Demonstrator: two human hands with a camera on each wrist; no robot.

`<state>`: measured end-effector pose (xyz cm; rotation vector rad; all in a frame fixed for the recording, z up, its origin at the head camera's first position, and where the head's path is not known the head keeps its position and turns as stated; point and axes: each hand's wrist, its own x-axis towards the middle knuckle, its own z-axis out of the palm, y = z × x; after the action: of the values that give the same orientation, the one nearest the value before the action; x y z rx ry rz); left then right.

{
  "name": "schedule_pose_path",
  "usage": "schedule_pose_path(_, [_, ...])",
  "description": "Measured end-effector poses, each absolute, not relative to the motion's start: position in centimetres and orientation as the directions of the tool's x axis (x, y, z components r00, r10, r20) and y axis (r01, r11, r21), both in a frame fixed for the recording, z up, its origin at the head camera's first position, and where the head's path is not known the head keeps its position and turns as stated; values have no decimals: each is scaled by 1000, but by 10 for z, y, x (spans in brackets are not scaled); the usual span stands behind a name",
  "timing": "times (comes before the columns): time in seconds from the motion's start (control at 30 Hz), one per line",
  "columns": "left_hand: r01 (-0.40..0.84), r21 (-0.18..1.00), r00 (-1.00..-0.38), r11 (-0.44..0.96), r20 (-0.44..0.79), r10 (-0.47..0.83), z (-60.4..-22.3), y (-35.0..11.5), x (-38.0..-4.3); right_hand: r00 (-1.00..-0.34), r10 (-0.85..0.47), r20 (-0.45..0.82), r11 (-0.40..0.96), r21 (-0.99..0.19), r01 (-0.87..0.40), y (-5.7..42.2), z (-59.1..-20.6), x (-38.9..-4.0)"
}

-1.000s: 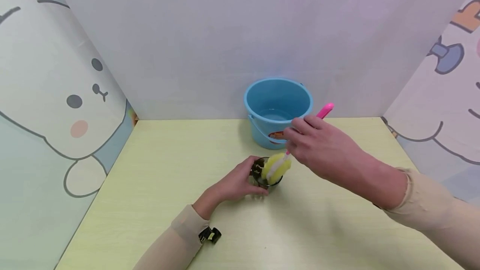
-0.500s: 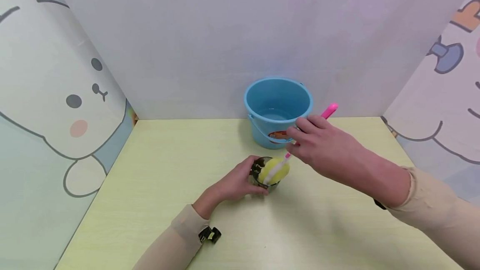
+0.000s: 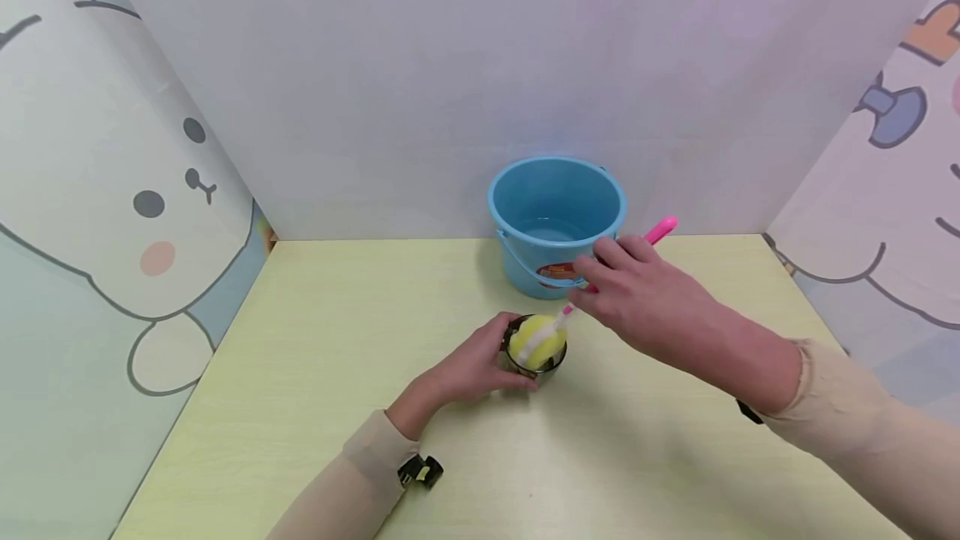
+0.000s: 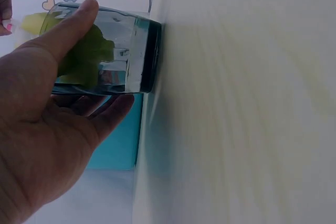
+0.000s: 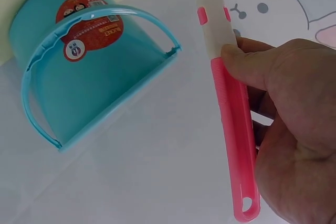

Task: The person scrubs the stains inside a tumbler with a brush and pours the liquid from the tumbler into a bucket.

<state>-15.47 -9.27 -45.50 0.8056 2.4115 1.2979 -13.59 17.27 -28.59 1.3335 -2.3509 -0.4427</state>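
Observation:
My left hand (image 3: 476, 363) grips a clear, dark-tinted glass (image 4: 118, 51) around its side, thumb on one side and fingers on the other. The glass stands upright on the table. In my right hand (image 3: 648, 307) is a sponge cup brush with a pink handle (image 5: 236, 129), pinched between thumb and fingers near the white neck. Its yellow sponge head (image 3: 538, 340) with a white strip sits in the mouth of the glass. Through the glass wall in the left wrist view, the lower part of the sponge (image 4: 89, 59) shows inside, pressed near the side.
A light blue bucket (image 3: 517, 261) with a handle and a red label stands behind the glass, near the back wall. The pale yellow table (image 3: 337, 298) meets a plain wall, with cartoon-printed panels on both sides. A small black device (image 3: 422, 470) is strapped at the left sleeve.
The sponge head has moved left and sits deeper in the glass. The brush handle tilts further over to the right. My left hand and the glass stay where they were.

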Motion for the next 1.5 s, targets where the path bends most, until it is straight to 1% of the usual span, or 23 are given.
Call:
schedule_pose_path(0.3, [347,834,-799,428,25,601,-454,-93,-154,-461,-853,244,521,458,-721,171,-295,-138])
schedule_pose_path(0.47, [341,834,-802,435,17,597,-453,-93,-153,-462,-849,256,526,486,-699,170,-296,-138])
schedule_pose_path(0.73, [335,828,-807,451,5,590,-453,-93,-153,-468,-849,245,521,532,-667,170,-294,-138])
schedule_pose_path(0.97, [330,831,-808,448,4,589,-452,-93,-152,-481,-846,231,522,547,-655,170,-288,-137])
schedule_pose_path(1.33, [327,822,-810,466,-10,586,-452,-93,-152,-469,-852,234,511,567,-646,175,-276,-134])
schedule_pose_path(1.5, [332,818,-809,469,-10,588,-452,-93,-153,-493,-848,192,505,569,-648,177,-269,-130])
